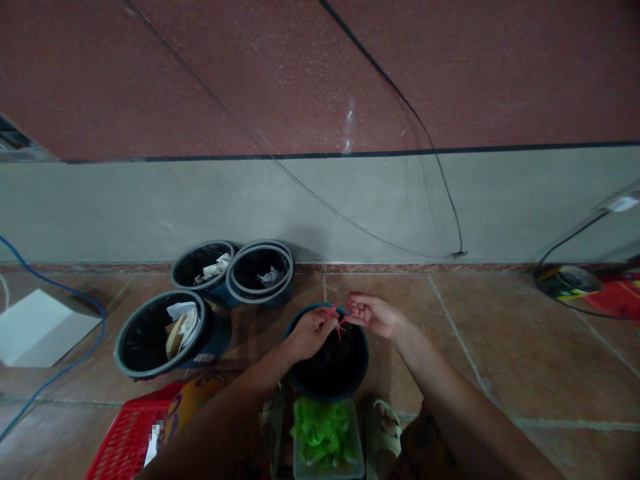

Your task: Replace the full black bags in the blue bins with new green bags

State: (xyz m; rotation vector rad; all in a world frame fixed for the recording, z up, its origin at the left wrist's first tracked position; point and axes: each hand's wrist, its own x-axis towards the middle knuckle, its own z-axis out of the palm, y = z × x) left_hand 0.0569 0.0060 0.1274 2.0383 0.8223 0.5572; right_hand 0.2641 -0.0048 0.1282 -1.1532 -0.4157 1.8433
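Note:
My left hand (311,333) and my right hand (374,315) are close together over a dark round bucket (327,393). Thin pink-red string (341,324) runs between them, with loose ends hanging down. The fingertips of both hands are pinched on it. Whether it is knotted is too small to tell. Inside the bucket it is dark, and I cannot make out the contents. Just in front of me, below the bucket, a clear plastic tub (327,472) holds bright green, leaf-like pieces (323,430).
Bins with black liners and crumpled paper, one of them a large bin (123,363), stand to the left. A red basket (117,440) is at lower left, near a blue cable (65,367) and a white box (45,330). Slippers (384,427) flank the tub. A wall (200,207) rises behind.

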